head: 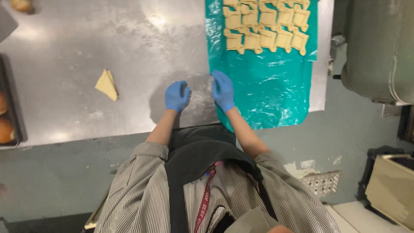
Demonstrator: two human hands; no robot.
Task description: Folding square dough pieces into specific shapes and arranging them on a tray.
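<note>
Teal plastic sheet (276,90) lies over the right part of a steel worktable (129,51), running from the top edge of the view down to the table's near edge, where its rounded lower end hangs just past the rim at about 5 o'clock from the hands. On its upper part, at 1 o'clock from the hands, sit two rows of shaped dough pieces (267,28), pale yellow, each pinched at the corners, packed side by side and touching their neighbours. The lower half of the sheet is bare and wrinkled. The right hand (223,90), in a blue glove, lies flat with fingers together and extended, resting on the left edge of the sheet; it grasps nothing. The left hand (177,96), also blue-gloved, is just beside it at 9 o'clock, on the bare steel, fingers loosely curled downward and holding nothing that can be seen. A light dusting of flour shows on the steel between the two hands. Well apart at 9 o'clock from the left hand lies a single folded triangle of dough (107,84). At the far left edge a dark tray (13,112) carries browned buns (5,129). The person wears a striped shirt, a dark apron and a red lanyard
</note>
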